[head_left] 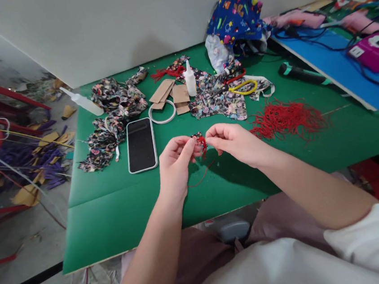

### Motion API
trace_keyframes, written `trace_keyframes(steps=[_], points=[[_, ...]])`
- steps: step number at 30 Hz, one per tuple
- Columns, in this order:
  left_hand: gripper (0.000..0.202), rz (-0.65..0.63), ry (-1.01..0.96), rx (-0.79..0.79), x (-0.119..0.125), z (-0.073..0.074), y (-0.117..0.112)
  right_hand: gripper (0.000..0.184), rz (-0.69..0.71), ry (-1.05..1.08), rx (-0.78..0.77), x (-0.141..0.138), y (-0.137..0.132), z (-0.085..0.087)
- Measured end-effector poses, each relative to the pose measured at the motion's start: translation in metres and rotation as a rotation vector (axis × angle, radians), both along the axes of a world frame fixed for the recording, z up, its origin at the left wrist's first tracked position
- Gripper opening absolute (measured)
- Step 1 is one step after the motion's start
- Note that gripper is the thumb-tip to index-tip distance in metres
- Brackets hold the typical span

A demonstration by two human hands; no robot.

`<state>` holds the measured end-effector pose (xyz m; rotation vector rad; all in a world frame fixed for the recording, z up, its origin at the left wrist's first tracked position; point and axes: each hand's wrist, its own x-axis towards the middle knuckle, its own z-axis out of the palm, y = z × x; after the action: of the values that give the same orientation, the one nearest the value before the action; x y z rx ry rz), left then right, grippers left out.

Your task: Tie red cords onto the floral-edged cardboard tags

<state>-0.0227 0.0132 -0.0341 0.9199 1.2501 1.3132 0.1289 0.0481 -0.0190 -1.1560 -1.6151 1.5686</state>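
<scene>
My left hand [175, 164] and my right hand [233, 143] meet above the green table [114, 204]. Both pinch a small floral fabric piece wrapped with red cord [200, 141]. A loose end of red cord [201, 177] trails down from it onto the table between my wrists. A black phone [141, 144] lies face up just left of my left hand. A heap of red cords [287, 120] lies right of my right hand.
Floral fabric scraps [112, 118] lie at the back left and more floral fabric [219, 100] at the centre, with cardboard pieces [167, 94], a white ring [162, 112], a glue bottle [189, 79] and another bottle [82, 102]. A blue patterned bag [235, 17] and a blue board [337, 67] stand at the back right.
</scene>
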Motion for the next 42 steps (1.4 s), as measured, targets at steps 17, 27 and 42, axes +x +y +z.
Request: trace_keyframes(steps=[17, 27, 42], points=[[0.011, -0.001, 0.956, 0.503, -0.007, 0.005, -0.007, 0.017, 0.017, -0.054, 0.009, 0.001, 0.002, -0.005], [0.013, 0.001, 0.961, 0.530, -0.008, 0.002, -0.005, 0.017, 0.018, -0.037, -0.011, 0.000, 0.001, -0.005], [0.011, 0.007, 0.819, 0.289, -0.009, 0.010, -0.007, 0.015, -0.003, 0.063, -0.082, 0.000, 0.002, -0.005]])
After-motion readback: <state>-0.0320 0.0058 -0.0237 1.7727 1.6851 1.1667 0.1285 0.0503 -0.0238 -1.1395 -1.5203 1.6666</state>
